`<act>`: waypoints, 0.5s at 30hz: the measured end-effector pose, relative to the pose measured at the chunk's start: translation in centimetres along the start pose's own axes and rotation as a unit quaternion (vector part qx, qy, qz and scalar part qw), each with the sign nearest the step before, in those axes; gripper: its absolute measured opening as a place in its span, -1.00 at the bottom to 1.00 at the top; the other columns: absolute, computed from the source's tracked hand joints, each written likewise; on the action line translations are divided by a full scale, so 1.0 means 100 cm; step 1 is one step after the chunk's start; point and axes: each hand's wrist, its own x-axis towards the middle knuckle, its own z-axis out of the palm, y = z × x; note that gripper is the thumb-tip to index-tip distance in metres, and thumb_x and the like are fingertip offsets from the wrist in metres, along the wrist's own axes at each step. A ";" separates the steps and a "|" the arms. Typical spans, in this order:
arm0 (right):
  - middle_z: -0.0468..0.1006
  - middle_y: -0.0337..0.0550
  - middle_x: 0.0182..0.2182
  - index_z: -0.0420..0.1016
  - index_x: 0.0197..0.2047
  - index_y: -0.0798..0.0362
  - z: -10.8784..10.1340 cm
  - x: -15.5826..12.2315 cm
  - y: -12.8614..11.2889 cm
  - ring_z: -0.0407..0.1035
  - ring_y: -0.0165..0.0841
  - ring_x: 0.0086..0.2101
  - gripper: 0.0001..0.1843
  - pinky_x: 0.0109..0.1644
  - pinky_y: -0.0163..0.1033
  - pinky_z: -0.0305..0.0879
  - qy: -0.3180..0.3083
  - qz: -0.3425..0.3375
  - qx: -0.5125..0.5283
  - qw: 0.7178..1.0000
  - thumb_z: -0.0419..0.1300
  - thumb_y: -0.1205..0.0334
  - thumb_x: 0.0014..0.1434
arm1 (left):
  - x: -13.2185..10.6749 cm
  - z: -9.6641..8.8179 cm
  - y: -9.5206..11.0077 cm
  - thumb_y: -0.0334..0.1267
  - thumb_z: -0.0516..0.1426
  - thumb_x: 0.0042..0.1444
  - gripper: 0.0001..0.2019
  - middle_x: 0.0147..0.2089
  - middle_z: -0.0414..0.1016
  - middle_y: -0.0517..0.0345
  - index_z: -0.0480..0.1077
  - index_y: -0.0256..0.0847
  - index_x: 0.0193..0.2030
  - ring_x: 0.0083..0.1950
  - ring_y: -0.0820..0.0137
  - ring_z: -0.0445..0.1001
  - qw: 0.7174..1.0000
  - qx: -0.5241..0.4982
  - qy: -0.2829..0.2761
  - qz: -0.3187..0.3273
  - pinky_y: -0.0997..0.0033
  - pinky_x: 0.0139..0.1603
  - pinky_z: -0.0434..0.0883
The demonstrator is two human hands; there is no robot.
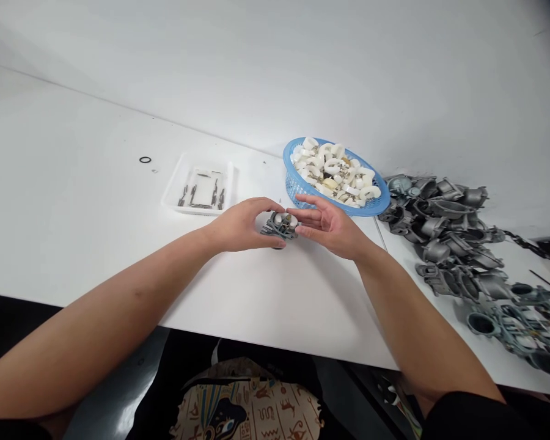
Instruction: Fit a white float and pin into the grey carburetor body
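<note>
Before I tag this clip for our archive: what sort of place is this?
Probably a small-parts assembly bench in a workshop. A pile of grey cast metal bodies lies on the white table, beside a blue basket of white plastic pieces and a tray of pins.

Tabletop (73,201): plain white. Basket (297,183): light blue lattice, filled with white and cream curved pieces (332,168). Tray (174,194): translucent white, holding dark grey pins (204,197). O-ring (145,159): black. Part (279,226) between the hands: grey metal with a white insert. Pile of castings (458,244): dull silver-grey, some bluish. Lap fabric (252,409): tan, printed with black, red and blue figures. Sleeve (467,418): black.
</note>
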 end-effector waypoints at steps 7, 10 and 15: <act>0.60 -0.03 -0.03 0.32 0.05 -0.04 0.004 0.005 0.002 0.49 -0.16 -0.03 -0.40 0.15 0.12 0.34 0.030 -0.030 0.037 0.998 0.47 0.08 0.02 | 0.004 0.002 -0.001 0.05 0.36 -0.19 -0.34 0.17 0.44 0.05 0.42 -0.07 0.09 0.21 0.14 0.36 0.997 -0.071 -0.009 -0.039 0.09 0.17 0.33; 0.59 -0.04 -0.02 0.30 0.04 -0.04 0.005 0.006 0.005 0.48 -0.16 -0.02 -0.40 0.16 0.12 0.31 0.030 -0.038 0.027 0.998 0.47 0.06 0.01 | 0.005 0.003 -0.001 0.04 0.36 -0.18 -0.37 0.14 0.46 0.06 0.42 -0.08 0.07 0.20 0.16 0.36 0.996 -0.082 -0.012 -0.040 0.08 0.18 0.32; 0.54 -0.07 0.06 0.31 0.10 -0.07 0.004 0.006 0.008 0.40 -0.19 0.08 -0.44 0.28 0.11 0.19 0.028 -0.065 -0.039 0.997 0.40 0.03 0.11 | 0.004 0.004 -0.001 0.05 0.36 -0.16 -0.37 0.10 0.45 0.07 0.39 -0.07 0.07 0.15 0.17 0.39 0.994 -0.094 -0.017 -0.052 0.08 0.14 0.36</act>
